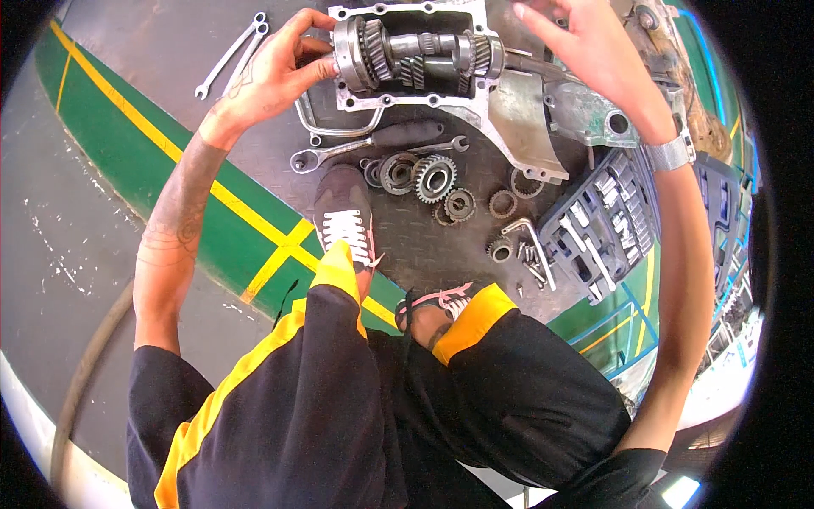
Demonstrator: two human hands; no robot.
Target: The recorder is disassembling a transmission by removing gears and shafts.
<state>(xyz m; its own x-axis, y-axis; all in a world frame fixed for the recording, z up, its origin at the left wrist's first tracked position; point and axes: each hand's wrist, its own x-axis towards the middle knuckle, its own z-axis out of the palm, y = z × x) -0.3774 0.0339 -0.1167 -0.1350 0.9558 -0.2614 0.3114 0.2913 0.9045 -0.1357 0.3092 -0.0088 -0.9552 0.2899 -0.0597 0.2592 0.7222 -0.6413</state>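
Observation:
At the top, an open metal gearbox housing lies with a gear shaft carrying several helical gears. A second shaft shows partly beneath it. My left hand is at the left end, thumb and fingers gripping the rim of the round bearing on the gear shaft; its fingertips are partly hidden behind the end. My right hand hovers past the shaft's right end, thumb out and fingers apart, holding nothing. The frame's top edge cuts off part of that hand.
Two wrenches lie at the upper left. Nearer me are a ratchet, loose gears, rings, bolts and a hex key. An open socket set sits at right, below another casing. My shoe is close to the gears.

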